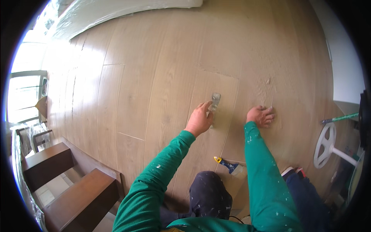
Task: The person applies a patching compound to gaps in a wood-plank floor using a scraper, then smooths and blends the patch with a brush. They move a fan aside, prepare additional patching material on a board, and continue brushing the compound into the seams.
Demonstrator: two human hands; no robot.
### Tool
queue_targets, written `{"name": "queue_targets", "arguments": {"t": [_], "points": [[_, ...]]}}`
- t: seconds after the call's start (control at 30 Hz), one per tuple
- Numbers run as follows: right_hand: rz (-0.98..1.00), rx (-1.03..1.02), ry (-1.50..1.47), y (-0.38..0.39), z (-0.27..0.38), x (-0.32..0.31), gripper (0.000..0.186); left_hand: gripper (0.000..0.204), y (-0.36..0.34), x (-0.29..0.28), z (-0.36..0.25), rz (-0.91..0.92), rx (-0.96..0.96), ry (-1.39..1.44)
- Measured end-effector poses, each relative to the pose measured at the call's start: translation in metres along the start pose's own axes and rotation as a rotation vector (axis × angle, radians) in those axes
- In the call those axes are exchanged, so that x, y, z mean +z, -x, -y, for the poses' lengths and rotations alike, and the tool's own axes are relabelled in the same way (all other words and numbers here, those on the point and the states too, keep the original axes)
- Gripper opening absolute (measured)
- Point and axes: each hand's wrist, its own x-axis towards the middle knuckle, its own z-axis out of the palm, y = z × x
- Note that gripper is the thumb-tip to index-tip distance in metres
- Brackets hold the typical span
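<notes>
My left hand [199, 119] grips a small putty knife [216, 98] over the wood-plank floor [170, 77]. Its dull, smeared blade points away from me, and the fingers hide most of its handle. To the right, my right hand [261, 116] rests palm down on the planks with its fingers spread. Pale dust and crumbs [266, 87] lie scattered just beyond those fingertips. Between my forearms, near my knee, a flat tool with a blue and yellow handle [228, 165] lies on the floor; whether its pale wide end is bristle or blade is unclear.
Dark wooden stair treads [83, 201] stand at the lower left. A plastic-wrapped white piece [127, 13] sits at the far left. On the right are a white wheel-shaped base with a pole [326, 146], a green stick [341, 118] and another person's dark-trousered leg [305, 197].
</notes>
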Motion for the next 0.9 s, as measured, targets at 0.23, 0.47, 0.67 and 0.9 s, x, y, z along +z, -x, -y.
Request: {"name": "queue_targets", "arguments": {"t": [0.23, 0.47, 0.67, 0.9], "points": [[-0.026, -0.103, -0.072, 0.004, -0.009, 0.000, 0.062, 0.038, -0.085, -0.129, 0.076, -0.508, -0.029, -0.336], [-0.088, -0.266, -0.137, -0.002, -0.023, -0.007, 0.055, 0.060, -0.175, -0.222, 0.159, -0.663, -0.289, -0.695], [0.356, -0.433, -0.584, 0.074, 0.003, -0.076, 0.041, 0.060, -0.166, -0.217, 0.155, -0.603, -0.329, -0.715], [0.452, -0.487, -0.332, 0.166, 0.087, -0.081, 0.030, 0.058, -0.170, -0.218, 0.143, -0.587, -0.351, -0.712]]}}
